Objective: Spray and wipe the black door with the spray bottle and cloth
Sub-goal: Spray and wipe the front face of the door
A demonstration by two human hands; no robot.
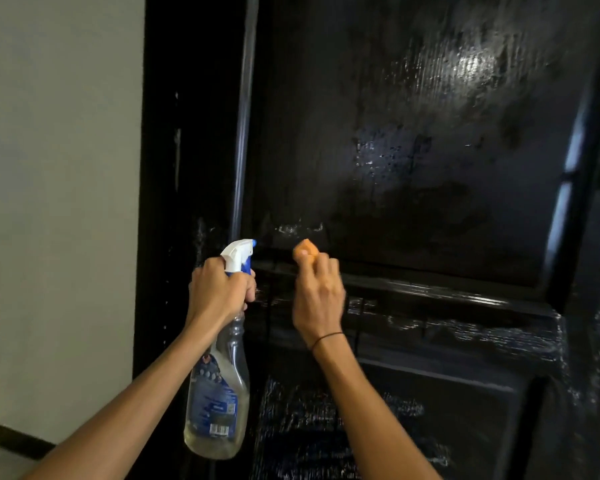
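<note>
The black door [413, 140] fills the middle and right of the head view, glossy, with wet streaks and droplets on its upper panel and lower rail. My left hand [219, 292] grips the neck of a clear spray bottle [219, 393] with a white and blue trigger head; its nozzle points toward the door. My right hand [321, 292] holds a bunched orange cloth [305, 249] against the ledge at the bottom of the upper panel. Most of the cloth is hidden inside the fist.
A white wall [63, 202] with a dark skirting board [21, 441] stands on the left. The black door frame [187, 133] runs up beside it. A lower recessed panel [395, 427] of the door shows wet streaks.
</note>
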